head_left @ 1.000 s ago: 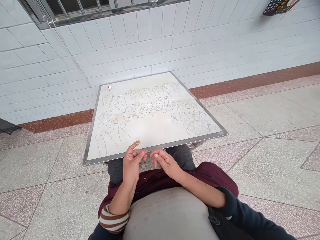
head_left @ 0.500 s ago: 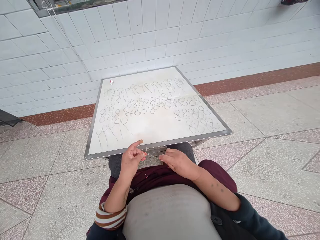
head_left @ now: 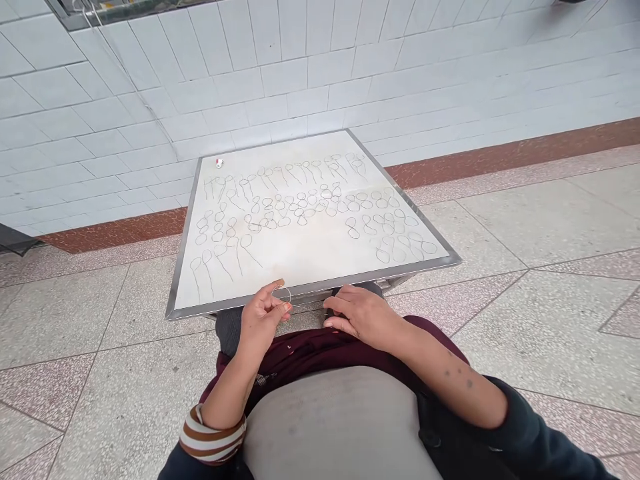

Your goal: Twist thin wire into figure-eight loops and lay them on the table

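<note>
My left hand point(head_left: 265, 312) is above my lap at the table's near edge, pinching a thin, pale wire loop point(head_left: 290, 294) between thumb and fingers. The loop curves round beside the raised index finger. To the right, my right hand point(head_left: 357, 315) is apart from it, its thumb and fingers parted and nothing visible between them. In front lies the white table point(head_left: 305, 257) with a grey metal rim. Many thin wire shapes rest on it: single loops with long tails point(head_left: 245, 241) at left and along the back, and figure-eight double loops point(head_left: 353, 228) in the middle and at right.
A small white and red object point(head_left: 219, 163) sits at the table's far left corner. Behind the table stands a white tiled wall point(head_left: 280, 80) with a brown skirting band and a hanging cord point(head_left: 145, 100). Speckled stone floor point(head_left: 500, 233) surrounds the table.
My right hand has let go of the wire's tail and drawn a little to the right, its fingers parting. The left hand keeps the loop pinched. The view has shifted slightly.
</note>
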`<state>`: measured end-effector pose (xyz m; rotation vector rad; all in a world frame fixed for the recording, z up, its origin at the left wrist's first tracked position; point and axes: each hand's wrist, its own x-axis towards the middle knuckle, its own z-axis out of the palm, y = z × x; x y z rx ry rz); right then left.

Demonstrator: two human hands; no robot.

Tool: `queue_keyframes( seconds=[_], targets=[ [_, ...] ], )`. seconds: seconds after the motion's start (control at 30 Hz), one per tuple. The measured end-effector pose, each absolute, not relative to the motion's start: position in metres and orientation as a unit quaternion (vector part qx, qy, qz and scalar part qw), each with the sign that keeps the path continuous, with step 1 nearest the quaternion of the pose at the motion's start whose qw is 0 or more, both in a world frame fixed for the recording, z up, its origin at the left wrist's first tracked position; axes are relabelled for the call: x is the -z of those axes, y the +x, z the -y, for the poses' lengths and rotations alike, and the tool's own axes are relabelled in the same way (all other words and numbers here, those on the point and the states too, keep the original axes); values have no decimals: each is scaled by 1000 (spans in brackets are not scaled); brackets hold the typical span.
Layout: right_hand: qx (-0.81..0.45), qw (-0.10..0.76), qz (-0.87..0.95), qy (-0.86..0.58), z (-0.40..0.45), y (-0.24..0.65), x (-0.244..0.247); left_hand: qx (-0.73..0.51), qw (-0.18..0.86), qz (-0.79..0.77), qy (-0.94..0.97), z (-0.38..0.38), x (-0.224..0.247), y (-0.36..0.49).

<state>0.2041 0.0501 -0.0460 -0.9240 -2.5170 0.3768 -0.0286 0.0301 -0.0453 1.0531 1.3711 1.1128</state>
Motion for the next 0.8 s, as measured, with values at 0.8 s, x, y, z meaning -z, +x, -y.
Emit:
queue_keyframes(
  seconds=[0.8],
  targets=[
    [-35, 227, 934, -274, -43, 151, 75, -430, 545, -593, 409, -30, 53, -20]
  ],
)
